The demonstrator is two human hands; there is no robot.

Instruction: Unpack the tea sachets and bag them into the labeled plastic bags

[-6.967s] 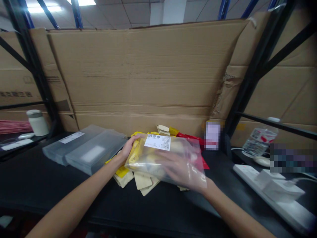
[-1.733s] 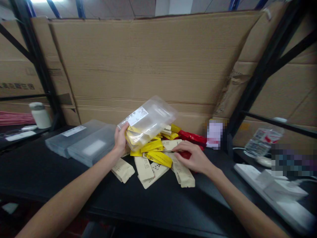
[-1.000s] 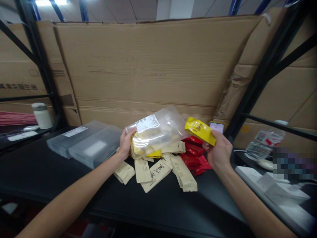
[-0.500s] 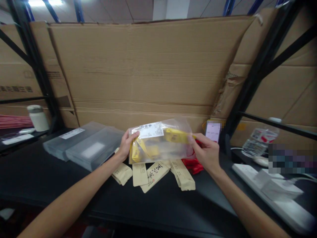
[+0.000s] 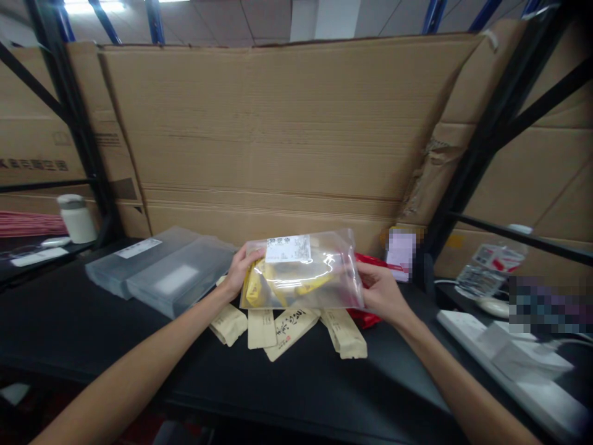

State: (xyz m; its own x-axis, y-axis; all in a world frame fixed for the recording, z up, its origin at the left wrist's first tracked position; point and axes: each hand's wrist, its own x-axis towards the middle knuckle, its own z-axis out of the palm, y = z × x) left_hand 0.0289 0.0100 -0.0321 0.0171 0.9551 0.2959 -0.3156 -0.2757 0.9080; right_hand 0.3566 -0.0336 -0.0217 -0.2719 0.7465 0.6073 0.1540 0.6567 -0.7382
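Observation:
A clear plastic bag with a white label hangs over the dark table, yellow packets showing inside it. My left hand grips the bag's left edge. At the bag's right end is my right hand, its fingers partly hidden behind the plastic and closed on the bag. Below and behind the bag lie several beige packets, their upper ends hidden by it. A red packet lies behind the bag near my right hand.
Two translucent boxes lie on the table at left. On the right are a white power strip, a water bottle and a phone. A white cup stands far left. Cardboard closes off the back.
The yellow packet at my right fingertips has gone deeper left into the bag. My right hand has moved slightly down and now holds the bag's right end. The view has shifted slightly.

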